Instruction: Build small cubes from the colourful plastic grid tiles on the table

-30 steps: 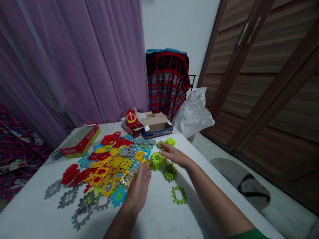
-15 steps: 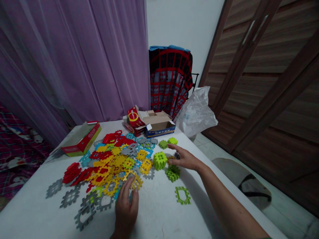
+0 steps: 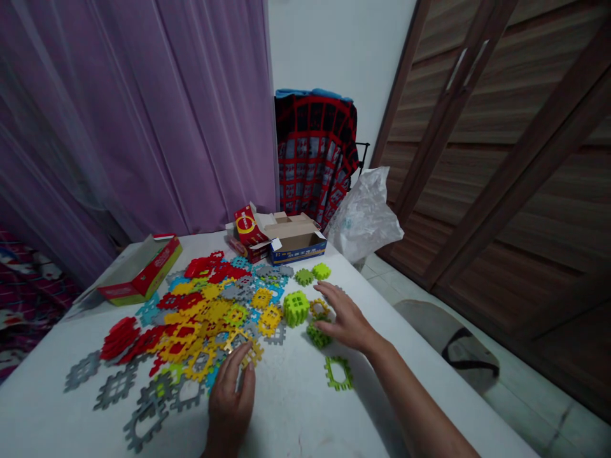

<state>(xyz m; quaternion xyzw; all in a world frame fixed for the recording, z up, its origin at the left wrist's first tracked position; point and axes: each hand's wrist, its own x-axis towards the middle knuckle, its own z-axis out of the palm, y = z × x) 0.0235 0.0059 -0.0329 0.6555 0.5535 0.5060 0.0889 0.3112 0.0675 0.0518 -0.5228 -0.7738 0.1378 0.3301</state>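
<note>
My right hand [image 3: 347, 318] is open, thumb and fingers apart, over the right side of the table. Its thumb is beside a dark green stack of interlocking plastic tiles [image 3: 318, 334]; whether they touch I cannot tell. Just left of it stands a bright green tile stack [image 3: 296, 308], with a yellow tile [image 3: 319, 309] between stack and fingers. Nearer me lies a single green frame tile [image 3: 338, 373]. My left hand [image 3: 231, 391] rests with fingers apart at the front edge of a heap of yellow tiles [image 3: 210, 315], holding nothing I can see.
Grey tiles [image 3: 114, 387] and red tiles [image 3: 120, 338] spread at the left. At the back are a red and green box [image 3: 153, 270], a red box [image 3: 248, 229] and a blue box [image 3: 300, 253]. A plastic bag [image 3: 365, 213] hangs beyond the right table edge.
The whole view has shifted, so the table's things appear further left. My right hand has drawn slightly back toward me, showing more of the yellow tile. My left hand stays by the heap.
</note>
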